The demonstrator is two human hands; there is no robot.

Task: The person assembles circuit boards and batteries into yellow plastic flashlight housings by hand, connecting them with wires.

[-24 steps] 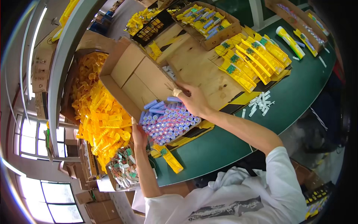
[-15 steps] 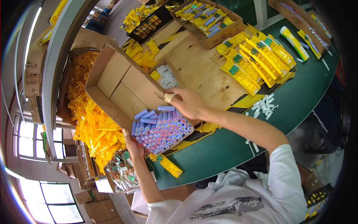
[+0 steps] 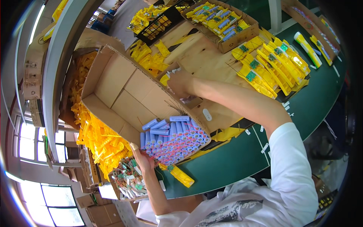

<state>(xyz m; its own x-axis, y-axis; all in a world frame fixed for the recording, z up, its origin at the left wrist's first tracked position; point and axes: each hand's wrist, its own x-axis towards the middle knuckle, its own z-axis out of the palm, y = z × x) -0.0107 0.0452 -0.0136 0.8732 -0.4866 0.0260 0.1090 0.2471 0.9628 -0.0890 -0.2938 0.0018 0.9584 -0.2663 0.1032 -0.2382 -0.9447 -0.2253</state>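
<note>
A large cardboard box (image 3: 113, 100) is tilted up on the left of the table. Many purple cylindrical battery cells (image 3: 176, 136) with red wires are packed at its near end. My left hand (image 3: 143, 159) grips the near left edge of that box, thumb along the rim and fingers underneath. Beyond the box's right wall, my right hand (image 3: 180, 84) reaches down into a small cardboard box (image 3: 194, 103) of white pieces. Its fingers are hidden there, so what they hold does not show. A yellow-wrapped battery pack (image 3: 181, 176) lies near my left wrist.
Yellow plastic pieces (image 3: 102, 136) heap up at left, above a pile of wired connectors (image 3: 130, 179). Rows of yellow packs with green circuit boards (image 3: 270, 68) lie at right. A box of packs (image 3: 230, 46) and a black crate (image 3: 155, 32) stand at the back.
My right hand has left the large box's rim and gone into the small box of white pieces. My left hand keeps its hold. The whole view has shifted slightly.
</note>
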